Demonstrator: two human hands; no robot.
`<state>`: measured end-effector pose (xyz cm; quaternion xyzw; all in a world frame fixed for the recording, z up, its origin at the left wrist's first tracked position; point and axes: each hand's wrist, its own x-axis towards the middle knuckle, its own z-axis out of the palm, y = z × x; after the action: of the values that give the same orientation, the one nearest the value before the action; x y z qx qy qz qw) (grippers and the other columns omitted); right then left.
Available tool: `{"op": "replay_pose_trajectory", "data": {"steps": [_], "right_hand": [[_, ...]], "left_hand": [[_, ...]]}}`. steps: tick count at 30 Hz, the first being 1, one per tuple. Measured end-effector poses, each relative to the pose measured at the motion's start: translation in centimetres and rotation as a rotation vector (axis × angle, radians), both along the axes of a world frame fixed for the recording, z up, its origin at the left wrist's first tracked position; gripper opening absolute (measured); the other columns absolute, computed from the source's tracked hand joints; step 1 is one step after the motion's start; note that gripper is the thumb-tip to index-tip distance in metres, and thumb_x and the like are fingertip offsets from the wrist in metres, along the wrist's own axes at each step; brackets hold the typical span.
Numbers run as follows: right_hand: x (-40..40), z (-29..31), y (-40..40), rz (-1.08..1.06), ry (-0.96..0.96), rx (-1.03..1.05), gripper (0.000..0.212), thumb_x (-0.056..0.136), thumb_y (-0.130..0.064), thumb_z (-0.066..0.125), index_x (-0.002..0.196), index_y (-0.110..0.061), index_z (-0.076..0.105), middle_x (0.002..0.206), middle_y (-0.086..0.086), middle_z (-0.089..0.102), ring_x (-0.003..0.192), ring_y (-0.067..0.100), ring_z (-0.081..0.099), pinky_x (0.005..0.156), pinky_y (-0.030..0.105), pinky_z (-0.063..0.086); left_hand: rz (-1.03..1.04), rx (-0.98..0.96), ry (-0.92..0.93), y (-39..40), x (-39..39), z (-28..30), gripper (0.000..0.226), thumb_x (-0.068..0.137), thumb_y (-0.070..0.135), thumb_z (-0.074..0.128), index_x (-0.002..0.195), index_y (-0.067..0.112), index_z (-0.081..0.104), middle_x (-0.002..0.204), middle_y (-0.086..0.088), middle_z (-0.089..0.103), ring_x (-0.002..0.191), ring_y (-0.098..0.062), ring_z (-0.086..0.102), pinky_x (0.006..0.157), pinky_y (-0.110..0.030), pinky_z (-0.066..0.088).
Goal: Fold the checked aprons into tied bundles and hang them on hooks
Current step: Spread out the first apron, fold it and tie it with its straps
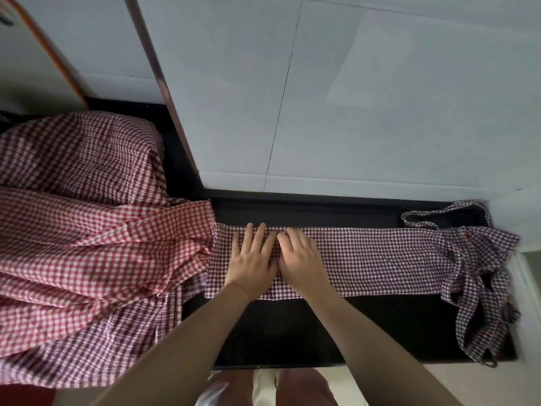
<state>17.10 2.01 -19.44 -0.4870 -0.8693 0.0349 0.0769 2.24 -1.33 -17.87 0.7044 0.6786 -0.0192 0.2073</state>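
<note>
Both forearms reach up from the bottom edge onto the black counter. Landmark: the folded purple-checked apron, a long flat strip lying across the counter's far half. Left of it, a heap of red-checked aprons is piled loose, its edge touching the strip's left end; a darker checked mound sits behind that heap. On the strip's left part, left hand lies palm down, fingers straight and spread, pressing the cloth, gripping nothing. Right hand just beside it, thumbs nearly touching, fingers also flat and extended on the cloth. At the strip's right end, the apron's ties bunch up and trail over the counter's front edge; a strap loop lies behind that end. Pale wall rises behind the strip.
</note>
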Motion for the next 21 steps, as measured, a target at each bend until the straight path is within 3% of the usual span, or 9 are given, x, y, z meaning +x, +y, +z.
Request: {"op": "replay_pose_trajectory", "data": {"steps": [3, 6, 10, 14, 18, 21], "right_hand": [[1.2, -1.0, -1.0, -0.078, -0.062, -0.115, 0.048, 0.104, -0.029, 0.032, 0.145, -0.009, 0.046, 0.154, 0.013, 0.043, 0.145, 0.028, 0.036, 0.117, 0.049, 0.034], [1.7, -2.0, -1.9, -0.122, -0.075, -0.206, 0.057, 0.105, -0.042, 0.023, 0.154, -0.014, 0.033, 0.163, 0.009, 0.025, 0.153, 0.024, 0.017, 0.124, 0.047, 0.017], [0.9, -2.7, -2.5, -0.064, -0.073, -0.224, 0.059, 0.106, -0.048, 0.021, 0.157, -0.019, 0.023, 0.167, 0.005, 0.014, 0.155, 0.021, 0.004, 0.125, 0.044, 0.007], [2.8, -3.3, -2.5, -0.127, -0.073, -0.216, 0.06, 0.107, -0.05, 0.019, 0.159, -0.021, 0.019, 0.168, 0.004, 0.01, 0.155, 0.021, 0.001, 0.125, 0.047, 0.01], [6.8, -3.3, -2.1, -0.231, -0.107, -0.19, 0.062, 0.106, -0.051, 0.017, 0.16, -0.019, 0.017, 0.167, 0.005, 0.01, 0.154, 0.023, 0.003, 0.124, 0.049, 0.013], [9.2, -2.9, -1.9, -0.253, -0.107, -0.197, 0.063, 0.105, -0.051, 0.02, 0.159, -0.017, 0.02, 0.166, 0.007, 0.015, 0.154, 0.025, 0.008, 0.123, 0.05, 0.017]], "left_hand": [[-0.01, -0.047, 0.104, -1.2, -1.2, -2.3, 0.076, 0.093, 0.068, 0.0, 0.154, 0.029, -0.021, 0.159, -0.003, -0.032, 0.147, -0.03, -0.029, 0.117, -0.055, -0.017], [-0.054, -0.059, 0.131, -1.5, -2.7, -3.1, 0.08, 0.083, 0.07, -0.012, 0.149, 0.031, -0.03, 0.155, -0.003, -0.04, 0.144, -0.029, -0.035, 0.114, -0.054, -0.021], [-0.004, -0.052, 0.003, -1.7, -5.8, -3.4, 0.082, 0.083, 0.071, 0.001, 0.153, 0.033, -0.021, 0.156, 0.002, -0.039, 0.143, -0.024, -0.038, 0.117, -0.052, -0.01], [0.049, -0.049, -0.056, -2.1, -7.3, -3.1, 0.088, 0.08, 0.065, 0.012, 0.159, 0.028, -0.004, 0.159, 0.003, -0.032, 0.144, -0.021, -0.036, 0.123, -0.05, -0.004], [0.126, -0.06, 0.054, -1.8, -4.9, -2.2, 0.08, 0.092, 0.047, 0.035, 0.159, 0.021, 0.003, 0.165, -0.007, -0.02, 0.149, -0.031, -0.023, 0.118, -0.06, 0.008], [0.239, -0.011, 0.162, -1.1, -2.0, -1.7, 0.074, 0.098, 0.047, 0.037, 0.157, 0.008, 0.017, 0.165, -0.017, -0.005, 0.151, -0.037, -0.01, 0.12, -0.059, 0.002]]}}
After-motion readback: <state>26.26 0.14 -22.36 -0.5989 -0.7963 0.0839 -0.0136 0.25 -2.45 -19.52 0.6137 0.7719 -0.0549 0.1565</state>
